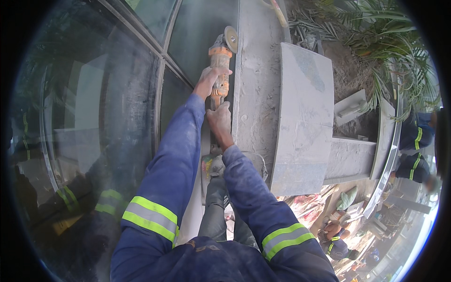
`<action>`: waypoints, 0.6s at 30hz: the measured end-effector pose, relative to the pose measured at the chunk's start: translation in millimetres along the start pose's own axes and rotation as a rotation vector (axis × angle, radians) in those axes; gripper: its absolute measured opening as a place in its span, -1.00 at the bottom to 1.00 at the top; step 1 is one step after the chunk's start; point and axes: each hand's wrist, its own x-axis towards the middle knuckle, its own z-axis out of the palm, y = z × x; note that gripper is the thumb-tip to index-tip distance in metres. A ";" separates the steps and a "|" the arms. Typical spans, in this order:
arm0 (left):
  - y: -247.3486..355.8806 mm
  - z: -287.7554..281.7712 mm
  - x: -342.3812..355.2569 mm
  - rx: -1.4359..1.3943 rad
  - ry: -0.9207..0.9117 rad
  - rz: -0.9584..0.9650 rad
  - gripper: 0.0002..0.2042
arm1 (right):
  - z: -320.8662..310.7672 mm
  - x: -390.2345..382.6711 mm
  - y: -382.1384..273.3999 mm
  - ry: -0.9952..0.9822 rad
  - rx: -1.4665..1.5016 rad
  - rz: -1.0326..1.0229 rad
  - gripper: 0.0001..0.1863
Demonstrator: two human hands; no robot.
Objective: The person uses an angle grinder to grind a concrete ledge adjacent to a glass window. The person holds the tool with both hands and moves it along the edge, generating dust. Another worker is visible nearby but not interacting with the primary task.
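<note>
Both my arms reach forward in dusty blue sleeves with reflective bands, holding an orange angle grinder (219,63). Its round cutting disc (231,39) faces the right, close to the edge of a grey ledge (256,84). My left hand (210,80) wraps round the grinder's body just behind its head. Farther back, my right hand (220,120) is closed round the rear handle. Grey dust coats both hands and the tool. The frame does not show clearly whether the disc touches the ledge.
Glass panes (112,94) in a metal frame stand along my left. A large grey slab (303,117) lies right of the ledge, with palm leaves (376,42) beyond. Several people in reflective clothing, one a crouching person (336,242), are at the lower right among debris.
</note>
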 end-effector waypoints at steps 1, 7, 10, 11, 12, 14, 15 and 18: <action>-0.1 1.1 2.2 0.003 -0.008 0.007 -0.54 | -1.1 2.1 -0.8 -0.004 0.009 0.000 -0.53; -0.4 1.5 9.5 0.007 -0.047 0.052 -0.54 | -6.2 11.6 -8.8 -0.026 0.009 0.056 -0.51; -11.1 -11.8 15.0 0.078 -0.062 0.181 -0.55 | -3.8 8.5 -14.4 -0.030 0.006 0.048 -0.50; -7.8 -6.7 13.8 0.074 -0.069 0.184 -0.55 | -4.1 9.1 -12.7 -0.024 -0.004 0.048 -0.50; -4.9 -2.9 10.7 0.032 -0.063 0.130 -0.55 | -4.7 9.6 -11.0 -0.018 -0.014 0.047 -0.50; 0.0 3.2 0.9 -0.003 -0.032 0.042 -0.55 | -5.6 6.1 -6.7 -0.031 -0.014 0.058 -0.50; 0.6 5.0 -1.6 0.003 -0.012 0.011 -0.55 | -5.9 3.8 -4.6 -0.038 -0.013 0.064 -0.50; 2.0 7.1 -8.0 0.000 0.025 -0.027 -0.55 | -1.9 -2.4 0.7 -0.038 -0.053 0.068 -0.50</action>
